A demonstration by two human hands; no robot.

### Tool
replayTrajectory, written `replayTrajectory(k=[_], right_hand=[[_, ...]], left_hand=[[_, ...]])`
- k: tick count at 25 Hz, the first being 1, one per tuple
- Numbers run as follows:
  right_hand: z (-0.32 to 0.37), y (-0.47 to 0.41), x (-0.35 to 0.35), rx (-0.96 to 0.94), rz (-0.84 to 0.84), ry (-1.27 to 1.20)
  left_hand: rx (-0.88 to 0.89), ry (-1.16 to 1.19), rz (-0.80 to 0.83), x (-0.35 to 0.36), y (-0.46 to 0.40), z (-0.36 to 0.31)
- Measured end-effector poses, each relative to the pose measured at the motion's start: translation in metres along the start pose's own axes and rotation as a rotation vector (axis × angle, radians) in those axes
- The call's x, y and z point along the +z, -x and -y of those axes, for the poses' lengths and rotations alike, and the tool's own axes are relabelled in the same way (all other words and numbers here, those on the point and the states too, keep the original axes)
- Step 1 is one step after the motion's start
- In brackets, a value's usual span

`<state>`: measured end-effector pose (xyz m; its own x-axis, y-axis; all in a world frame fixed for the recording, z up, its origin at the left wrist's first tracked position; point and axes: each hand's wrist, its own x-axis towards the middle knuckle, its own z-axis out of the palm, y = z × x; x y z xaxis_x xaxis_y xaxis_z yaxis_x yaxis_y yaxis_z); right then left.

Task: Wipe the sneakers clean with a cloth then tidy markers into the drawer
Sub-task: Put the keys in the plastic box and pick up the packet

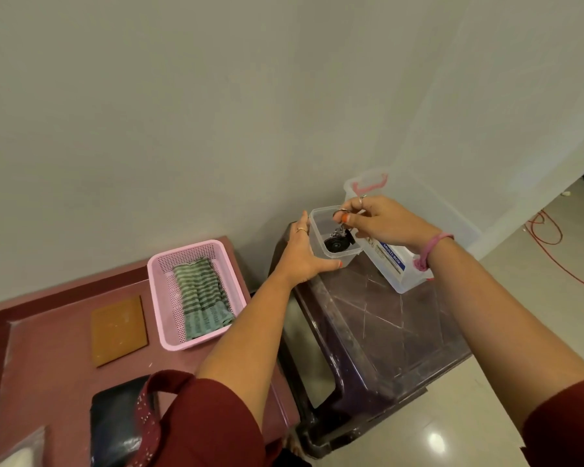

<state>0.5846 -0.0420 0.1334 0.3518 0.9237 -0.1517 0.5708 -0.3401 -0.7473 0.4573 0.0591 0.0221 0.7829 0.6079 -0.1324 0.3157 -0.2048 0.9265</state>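
Observation:
My left hand (302, 256) grips the near left side of a small clear plastic tub (321, 230) standing on a dark plastic stool (378, 325). My right hand (381, 220) pinches a key ring (339, 214) above the tub, and its metal chain with a black round piece (338, 244) hangs down inside the tub. A green striped cloth (201, 298) lies folded in a pink basket (159, 298) on the pink table at left. No sneakers, markers or drawer are in view.
A larger clear lidded box (452, 224) with a pink handle stands behind the tub against the wall. On the pink table (48, 348) lie a brown square board (118, 330) and a dark bag (115, 423). Red cable (550, 241) trails on the floor at right.

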Motion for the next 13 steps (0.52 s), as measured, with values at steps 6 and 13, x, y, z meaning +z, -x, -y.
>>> replayTrajectory(k=[6, 13], right_hand=[[-0.006, -0.026, 0.008, 0.106, 0.038, 0.247], [-0.001, -0.051, 0.018, 0.110, 0.035, 0.501]], left_hand=[[0.075, -0.017, -0.072, 0.004, -0.002, 0.004], [0.084, -0.039, -0.129, 0.007, 0.000, 0.004]])
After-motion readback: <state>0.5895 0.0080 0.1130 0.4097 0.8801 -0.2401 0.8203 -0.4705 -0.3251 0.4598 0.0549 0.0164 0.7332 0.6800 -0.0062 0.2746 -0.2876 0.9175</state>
